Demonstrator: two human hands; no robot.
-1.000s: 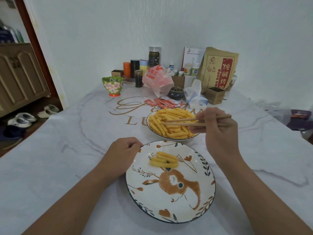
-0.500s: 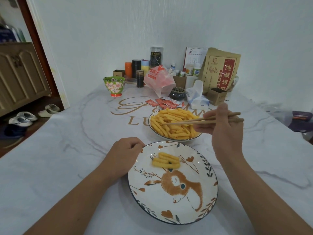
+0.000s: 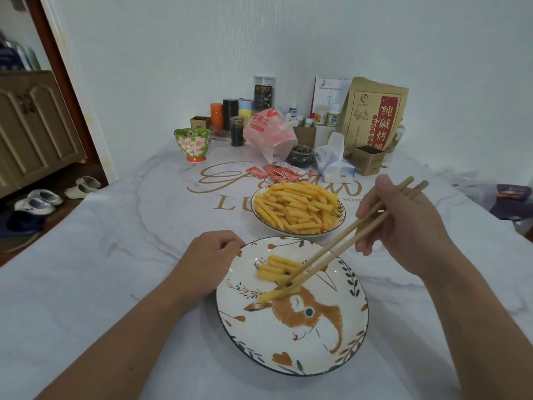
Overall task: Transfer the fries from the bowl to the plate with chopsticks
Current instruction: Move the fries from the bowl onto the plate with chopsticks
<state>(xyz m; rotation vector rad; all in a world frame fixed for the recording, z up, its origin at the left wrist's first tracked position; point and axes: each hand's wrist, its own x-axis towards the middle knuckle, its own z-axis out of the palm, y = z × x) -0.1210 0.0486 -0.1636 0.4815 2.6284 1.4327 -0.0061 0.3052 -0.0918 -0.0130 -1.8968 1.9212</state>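
A few fries point(image 3: 278, 268) sit mid-frame on the plate point(image 3: 291, 342); the bowl point(image 3: 298, 210) above is full. The right hand point(image 3: 403, 226) grips chopsticks point(image 3: 346, 241) pinching one fry point(image 3: 278, 294); the left hand point(image 3: 213, 255) holds the plate's rim.

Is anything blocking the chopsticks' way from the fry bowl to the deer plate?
Nothing visible does. The white bowl of fries sits just beyond the deer-painted plate, rims nearly meeting. The wooden chopsticks in the right hand already hold a fry over the plate.

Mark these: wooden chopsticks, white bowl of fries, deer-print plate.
wooden chopsticks point(image 3: 343, 243), head view, mid-shaft below the hand
white bowl of fries point(image 3: 261, 218), head view, bare left rim
deer-print plate point(image 3: 259, 339), head view, bare white lower-left face
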